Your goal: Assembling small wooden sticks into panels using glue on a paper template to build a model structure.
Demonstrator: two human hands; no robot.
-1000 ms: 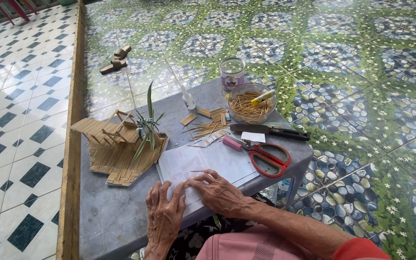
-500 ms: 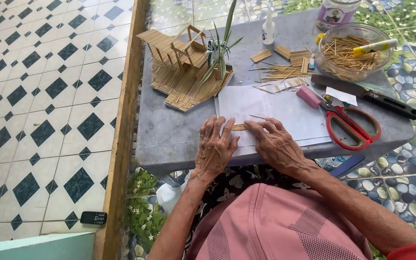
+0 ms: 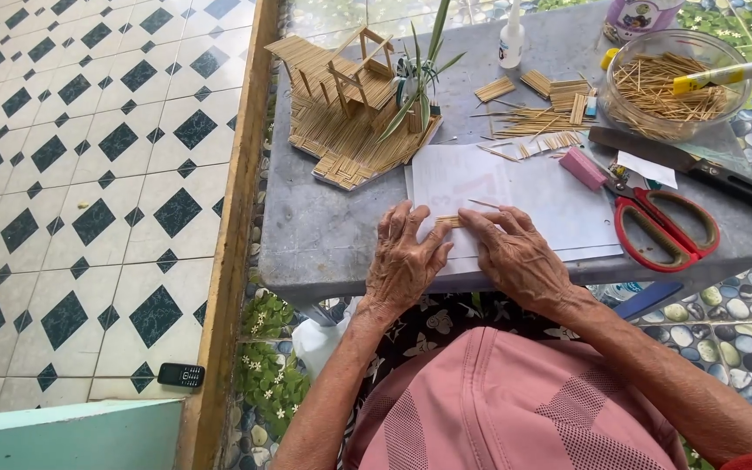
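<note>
table (image 3: 324,218): you see dull grey metal, scuffed
sheet (image 3: 550,196): matt white paper
sticks (image 3: 450,220): pale raw wood
scissors (image 3: 668,226): glossy red plastic handles
bowl (image 3: 624,100): clear glass

A small grey counter (image 3: 324,235) stands outdoors in even daylight. To its left runs a white tiled floor (image 3: 71,183) patterned with dark diamond shapes, bordered by a long wooden beam (image 3: 235,200). A black phone (image 3: 181,375) lies on the tiles near the beam. Under and to the right of the counter the ground is patterned tile (image 3: 741,322) with blue pebbles, green leaves and small white flowers. A pale turquoise ledge (image 3: 63,435) shows at the lower left.
</note>
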